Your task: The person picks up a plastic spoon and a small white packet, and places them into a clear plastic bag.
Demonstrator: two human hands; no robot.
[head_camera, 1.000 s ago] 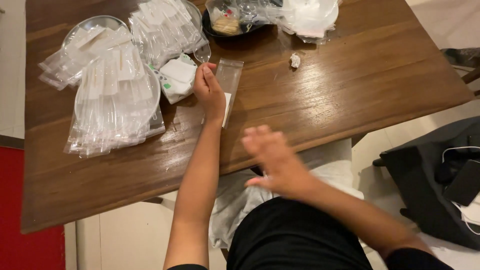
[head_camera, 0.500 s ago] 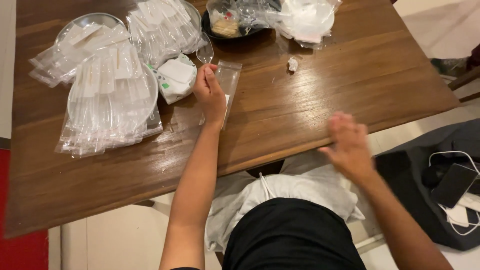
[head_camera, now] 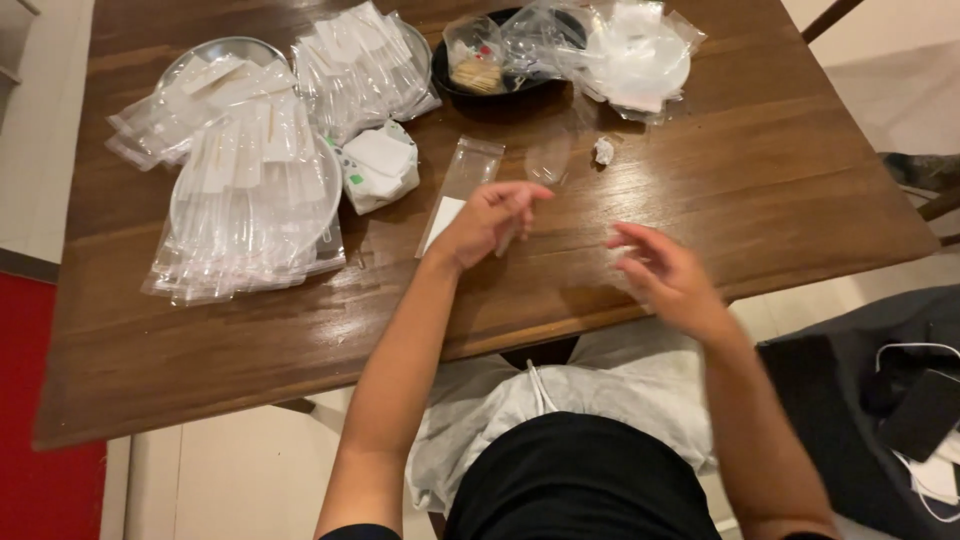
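Wooden table [head_camera: 760,190]: left hand [head_camera: 485,222] fingers curled beside clear sleeve [head_camera: 458,185]; right hand [head_camera: 665,272] fingers spread, empty, near front edge.

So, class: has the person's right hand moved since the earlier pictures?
Yes. The right hand was off the table's near edge, over the lap; now it is above the tabletop, closer to the left hand.

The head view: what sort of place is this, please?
Probably a room in a home, used for packing by hand. A wooden table over pale floor tiles carries piles of small clear bags and a black bowl; a dark bag with cables lies on the floor.
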